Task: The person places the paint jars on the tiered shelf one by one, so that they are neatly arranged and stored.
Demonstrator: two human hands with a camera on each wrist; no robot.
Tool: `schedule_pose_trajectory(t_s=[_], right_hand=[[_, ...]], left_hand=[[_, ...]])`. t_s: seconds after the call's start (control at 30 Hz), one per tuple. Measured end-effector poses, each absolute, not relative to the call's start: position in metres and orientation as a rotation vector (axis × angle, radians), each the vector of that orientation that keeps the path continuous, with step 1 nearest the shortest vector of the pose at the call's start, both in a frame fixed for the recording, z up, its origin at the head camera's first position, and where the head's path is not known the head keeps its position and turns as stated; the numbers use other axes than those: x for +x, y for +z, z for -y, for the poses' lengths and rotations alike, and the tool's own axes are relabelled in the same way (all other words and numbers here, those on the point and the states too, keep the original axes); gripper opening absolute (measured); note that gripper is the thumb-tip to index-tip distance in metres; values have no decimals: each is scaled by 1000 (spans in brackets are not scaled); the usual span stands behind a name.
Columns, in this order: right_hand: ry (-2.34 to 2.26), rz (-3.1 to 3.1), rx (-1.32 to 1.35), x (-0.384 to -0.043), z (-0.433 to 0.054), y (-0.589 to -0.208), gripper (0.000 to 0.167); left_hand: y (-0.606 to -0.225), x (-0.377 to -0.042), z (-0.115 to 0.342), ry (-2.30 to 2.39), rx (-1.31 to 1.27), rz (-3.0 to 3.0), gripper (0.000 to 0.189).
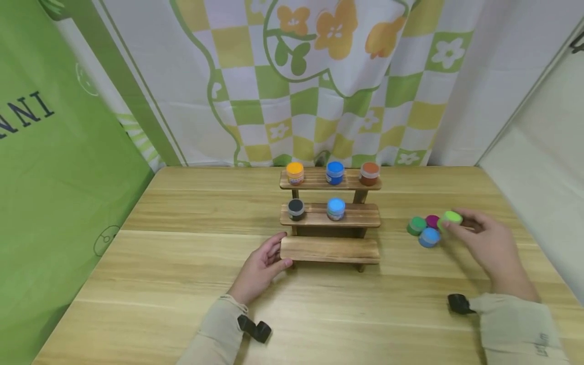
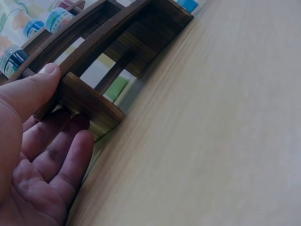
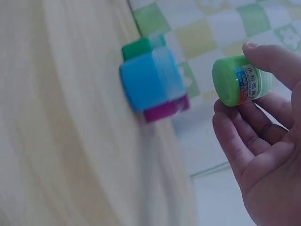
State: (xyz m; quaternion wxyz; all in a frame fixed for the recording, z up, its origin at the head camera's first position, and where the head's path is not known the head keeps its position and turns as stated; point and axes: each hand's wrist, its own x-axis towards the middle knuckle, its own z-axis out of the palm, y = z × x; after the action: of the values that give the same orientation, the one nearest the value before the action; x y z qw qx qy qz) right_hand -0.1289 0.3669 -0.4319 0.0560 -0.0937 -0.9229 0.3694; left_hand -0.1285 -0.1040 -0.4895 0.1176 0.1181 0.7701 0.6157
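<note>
A light green paint jar [image 3: 235, 81], with a printed label round its side, is pinched between the thumb and fingers of my right hand [image 1: 493, 243]. In the right wrist view it is lifted off the table. Close to its left stand a dark green jar [image 1: 416, 226], a magenta jar [image 1: 432, 221] and a blue jar [image 1: 429, 237]. My left hand [image 1: 260, 271] grips the left end of the lowest step of a three-step wooden stand [image 1: 329, 250]. In the left wrist view, the thumb [image 2: 40, 87] lies along the step's edge and the fingers reach below, beside the stand's leg.
On the top step stand a yellow-orange jar [image 1: 295, 173], a dark blue jar [image 1: 335, 173] and a brown jar [image 1: 369, 173]. A black jar [image 1: 296, 209] and a light blue jar [image 1: 335, 208] occupy the middle step. A patterned curtain [image 1: 319, 116] hangs behind the wooden table [image 1: 196, 213].
</note>
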Motion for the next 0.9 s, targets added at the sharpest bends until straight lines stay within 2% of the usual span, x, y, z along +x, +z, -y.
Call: schedule_pose_trajectory(t_s=[0.3,0.9], right_hand=[[1337,2661,-152,-129,-339,-418,66],[1347,2585,69,-128,-284,-412,49]], left_hand=[[-491,-128,105,1804,340,-2262,69],[-490,-129,104,1800,362,-2264,69]])
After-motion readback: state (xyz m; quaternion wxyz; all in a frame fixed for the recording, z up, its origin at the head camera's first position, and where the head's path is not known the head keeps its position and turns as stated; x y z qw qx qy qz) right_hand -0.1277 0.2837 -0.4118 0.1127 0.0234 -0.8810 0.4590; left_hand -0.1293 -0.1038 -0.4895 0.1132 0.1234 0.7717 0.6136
